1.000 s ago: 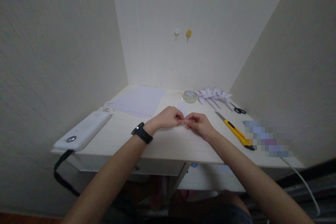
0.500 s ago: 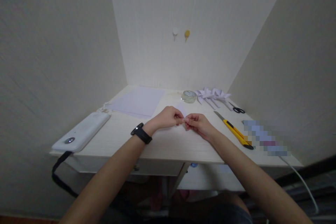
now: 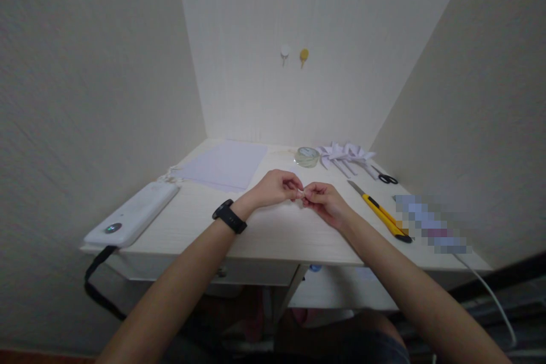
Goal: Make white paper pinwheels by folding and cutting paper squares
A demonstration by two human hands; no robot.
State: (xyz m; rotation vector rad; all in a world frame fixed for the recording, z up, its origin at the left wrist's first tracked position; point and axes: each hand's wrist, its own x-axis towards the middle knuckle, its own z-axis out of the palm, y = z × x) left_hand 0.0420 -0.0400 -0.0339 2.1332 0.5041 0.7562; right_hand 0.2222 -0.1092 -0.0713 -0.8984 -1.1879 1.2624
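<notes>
My left hand (image 3: 275,187) and my right hand (image 3: 324,200) meet fingertip to fingertip just above the middle of the pale wooden desk (image 3: 273,233). Both hands are closed in a pinch on a small white piece, too small to name; only a sliver shows between the fingertips. A black band (image 3: 229,216) sits on my left wrist. Beyond the hands a small pale paper lies on the desk, mostly hidden by them.
White paper sheets (image 3: 224,164) lie at the back left, a white device with a black strap (image 3: 132,214) at the left edge. A tape roll (image 3: 306,156), folded white paper shapes (image 3: 346,156), black scissors (image 3: 386,178) and a yellow utility knife (image 3: 379,212) sit to the right.
Both hands have risen slightly and stayed pinched together at the fingertips. Nothing else on the desk has moved.
</notes>
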